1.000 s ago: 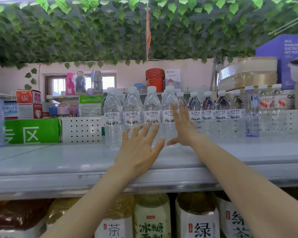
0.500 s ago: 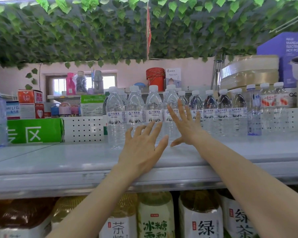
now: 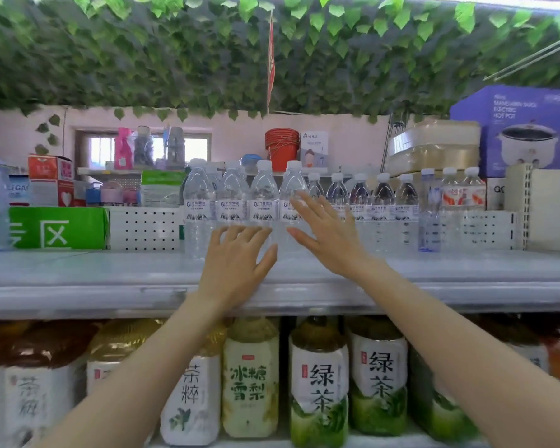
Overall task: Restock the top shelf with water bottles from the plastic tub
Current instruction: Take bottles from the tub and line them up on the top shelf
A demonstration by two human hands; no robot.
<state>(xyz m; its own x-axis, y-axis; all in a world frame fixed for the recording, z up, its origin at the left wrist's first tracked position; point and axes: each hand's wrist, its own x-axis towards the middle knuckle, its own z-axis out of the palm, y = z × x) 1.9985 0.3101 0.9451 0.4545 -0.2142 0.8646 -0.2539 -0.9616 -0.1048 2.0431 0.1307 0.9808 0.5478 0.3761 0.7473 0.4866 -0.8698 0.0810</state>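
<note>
Several clear water bottles (image 3: pixel 264 202) with white caps and blue-printed labels stand in a row on the grey top shelf (image 3: pixel 78 279). My left hand (image 3: pixel 236 263) reaches over the shelf's front edge, fingers straight, its tips at the lower part of the front bottles. My right hand (image 3: pixel 327 234) is raised flat with fingers spread, against the bottles just right of the front group. Neither hand holds anything. The plastic tub is out of view.
A green carton (image 3: pixel 57 227) and a white perforated divider (image 3: pixel 143 229) stand left of the bottles. Further right are red-labelled bottles (image 3: pixel 463 195), a white rack (image 3: pixel 550 208) and a purple hot-pot box (image 3: pixel 511 127). Large tea bottles (image 3: pixel 319 383) fill the shelf below. Leafy vines hang overhead.
Both hands have moved forward toward the bottle row; the left hand's fingertips now reach the front bottles. The view has shifted slightly upward.
</note>
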